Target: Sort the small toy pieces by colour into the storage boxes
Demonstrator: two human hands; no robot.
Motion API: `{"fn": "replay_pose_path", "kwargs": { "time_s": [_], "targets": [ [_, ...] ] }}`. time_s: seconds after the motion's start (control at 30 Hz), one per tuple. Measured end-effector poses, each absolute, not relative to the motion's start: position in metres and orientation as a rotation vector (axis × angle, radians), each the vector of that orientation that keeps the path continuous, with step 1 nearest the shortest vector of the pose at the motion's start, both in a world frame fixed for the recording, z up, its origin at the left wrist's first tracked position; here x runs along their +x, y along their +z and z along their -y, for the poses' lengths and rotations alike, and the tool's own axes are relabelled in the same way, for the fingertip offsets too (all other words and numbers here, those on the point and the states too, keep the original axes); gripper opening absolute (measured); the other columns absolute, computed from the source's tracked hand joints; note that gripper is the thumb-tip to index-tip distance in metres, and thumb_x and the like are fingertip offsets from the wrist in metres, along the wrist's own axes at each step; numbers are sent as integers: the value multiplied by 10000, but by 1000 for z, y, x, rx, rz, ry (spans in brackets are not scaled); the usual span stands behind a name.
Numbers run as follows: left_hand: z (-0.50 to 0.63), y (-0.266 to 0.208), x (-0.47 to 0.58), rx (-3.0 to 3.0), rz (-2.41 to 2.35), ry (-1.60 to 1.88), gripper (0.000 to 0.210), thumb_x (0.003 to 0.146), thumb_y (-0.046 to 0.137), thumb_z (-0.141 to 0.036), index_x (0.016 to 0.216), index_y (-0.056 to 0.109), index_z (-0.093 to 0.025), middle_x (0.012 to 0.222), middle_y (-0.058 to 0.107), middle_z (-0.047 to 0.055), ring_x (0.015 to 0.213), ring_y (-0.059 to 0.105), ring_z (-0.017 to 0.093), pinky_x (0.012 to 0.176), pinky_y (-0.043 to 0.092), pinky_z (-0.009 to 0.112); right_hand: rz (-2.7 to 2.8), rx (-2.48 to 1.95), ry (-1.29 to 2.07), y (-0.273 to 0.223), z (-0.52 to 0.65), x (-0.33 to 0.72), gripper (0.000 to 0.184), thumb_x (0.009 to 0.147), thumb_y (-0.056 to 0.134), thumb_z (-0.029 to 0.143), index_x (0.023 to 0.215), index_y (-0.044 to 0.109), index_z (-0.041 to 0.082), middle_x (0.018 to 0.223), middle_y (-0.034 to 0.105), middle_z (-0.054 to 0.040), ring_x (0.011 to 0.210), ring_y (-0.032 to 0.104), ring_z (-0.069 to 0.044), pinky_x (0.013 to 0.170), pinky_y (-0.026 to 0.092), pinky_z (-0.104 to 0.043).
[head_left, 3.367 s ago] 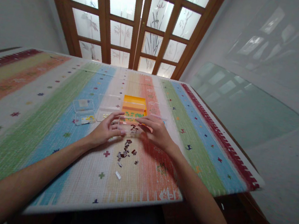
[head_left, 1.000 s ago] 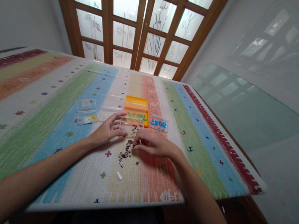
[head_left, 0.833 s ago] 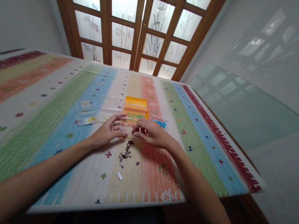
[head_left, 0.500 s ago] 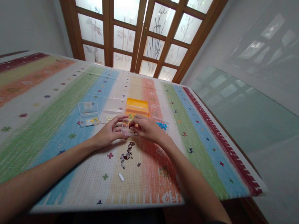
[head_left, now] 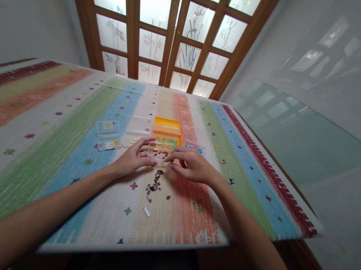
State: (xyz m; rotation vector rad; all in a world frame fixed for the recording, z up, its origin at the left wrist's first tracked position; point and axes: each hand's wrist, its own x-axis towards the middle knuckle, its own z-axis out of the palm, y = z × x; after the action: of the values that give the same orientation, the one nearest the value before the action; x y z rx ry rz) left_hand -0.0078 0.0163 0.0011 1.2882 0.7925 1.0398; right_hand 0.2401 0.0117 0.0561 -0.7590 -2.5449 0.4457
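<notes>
My left hand (head_left: 134, 158) curls around the left side of a small clear plastic box (head_left: 157, 158), thumb at the near side and fingers at the far side. Several dark brown pieces (head_left: 160, 154) lie inside that box. At its right edge is my right hand (head_left: 192, 165), fingers slightly bent and apart, with nothing visible between them. On the cloth just nearer to me lies a loose trail of small brown brick-like pieces (head_left: 155, 185). A white studded piece (head_left: 146, 212) rests closer to the table edge.
Behind the hands stands an open orange box (head_left: 167, 123) with green pieces. Left of it are a clear box (head_left: 131, 139) with pale pieces and an open clear case (head_left: 107, 135) with yellow ones. A box of blue pieces (head_left: 194, 148) sits behind my right hand. A striped cloth (head_left: 109, 220) covers the table.
My right hand has pulled back to the right out of the clear box, and its fingers have come apart. The brown pieces inside show more plainly. My left hand stays at the box.
</notes>
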Motion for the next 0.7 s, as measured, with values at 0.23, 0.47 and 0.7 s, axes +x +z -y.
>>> {"fn": "replay_pose_path", "kwargs": {
  "time_s": [0.23, 0.47, 0.7],
  "targets": [
    [-15, 1, -8, 1291, -825, 1039, 722, 679, 887, -228, 1320, 554, -249, 1475, 494, 126, 1032, 695, 225, 906, 582, 390, 2676, -727, 949, 44, 21, 255, 232, 895, 775, 364, 993, 747, 155, 876, 663, -26, 769, 587, -131, 725, 465, -256],
    [-18, -2, -8, 1327, -805, 1049, 714, 681, 886, -223, 1319, 567, -261, 1453, 516, 116, 991, 692, 207, 895, 584, 396, 2685, -758, 899, 28, 30, 248, 130, 891, 780, 255, 946, 740, 144, 934, 668, -49, 830, 619, -140, 763, 489, -257],
    [-19, -4, -9, 1349, -828, 1054, 717, 685, 893, -248, 1323, 567, -258, 1450, 509, 116, 1034, 685, 223, 931, 579, 425, 2711, -748, 782, 21, 34, 240, 107, 920, 665, 93, 952, 745, 157, 935, 691, -55, 833, 631, -139, 776, 495, -256]
  ]
}}
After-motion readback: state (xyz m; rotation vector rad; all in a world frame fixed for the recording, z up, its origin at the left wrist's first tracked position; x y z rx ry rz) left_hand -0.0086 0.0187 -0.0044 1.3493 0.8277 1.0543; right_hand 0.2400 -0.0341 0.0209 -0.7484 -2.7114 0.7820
